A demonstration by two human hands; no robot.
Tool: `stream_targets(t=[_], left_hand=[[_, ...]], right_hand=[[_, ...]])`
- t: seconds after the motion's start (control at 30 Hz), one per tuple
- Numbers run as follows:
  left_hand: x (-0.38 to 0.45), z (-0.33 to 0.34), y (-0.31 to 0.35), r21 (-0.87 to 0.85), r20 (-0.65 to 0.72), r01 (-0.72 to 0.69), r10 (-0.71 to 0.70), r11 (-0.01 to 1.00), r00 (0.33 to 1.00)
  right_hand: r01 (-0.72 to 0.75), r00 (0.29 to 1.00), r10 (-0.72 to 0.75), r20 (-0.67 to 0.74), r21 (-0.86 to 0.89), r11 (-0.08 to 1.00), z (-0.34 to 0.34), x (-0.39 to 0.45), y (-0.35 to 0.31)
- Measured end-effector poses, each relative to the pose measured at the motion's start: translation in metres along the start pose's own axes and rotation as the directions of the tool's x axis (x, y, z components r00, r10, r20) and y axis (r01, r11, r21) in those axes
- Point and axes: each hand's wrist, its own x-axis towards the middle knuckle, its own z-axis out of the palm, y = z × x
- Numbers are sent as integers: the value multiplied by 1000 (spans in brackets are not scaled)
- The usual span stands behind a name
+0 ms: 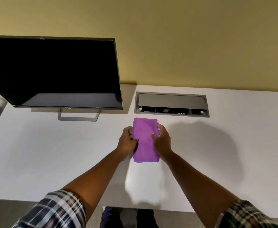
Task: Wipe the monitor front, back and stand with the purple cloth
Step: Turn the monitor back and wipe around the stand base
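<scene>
On the white worktop (52,153), right of the monitor's stand (78,116): one purple cloth (144,140), folded to a long rectangle, held between both hands. Left hand (127,142) grips its left edge, fingers curled; right hand (162,140) grips the right edge, thumb on top. Dark-screened monitor (56,71) at rear left; open cable hatch (172,104) just behind the cloth.

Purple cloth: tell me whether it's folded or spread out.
Folded. The purple cloth forms a narrow, thick rectangle, gripped by the left hand and right hand.
</scene>
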Motion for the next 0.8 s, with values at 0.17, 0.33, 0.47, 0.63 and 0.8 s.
stream_targets(t=[0.17, 0.33, 0.47, 0.63, 0.8], left_hand=[[15, 1, -9, 375, -30, -291, 326, 880, 945], [16, -13, -33, 523, 180, -455, 428, 721, 886], [27, -20, -55, 719, 346, -459, 305, 521, 887], [32, -16, -49, 837, 394, -444, 210, 320, 895], [43, -10, -41, 870, 381, -419, 186, 260, 906]], right_hand=[[28, 999, -27, 39, -38, 999, 2, 20, 8], [271, 947, -308, -90, -292, 917, 0, 10, 25], [496, 860, -499, 109, -409, 766, -1, -1, 40], [521, 845, -316, 431, -533, 667, -2, 2, 48], [484, 851, -165, 499, -622, 615, -8, 25, 39]])
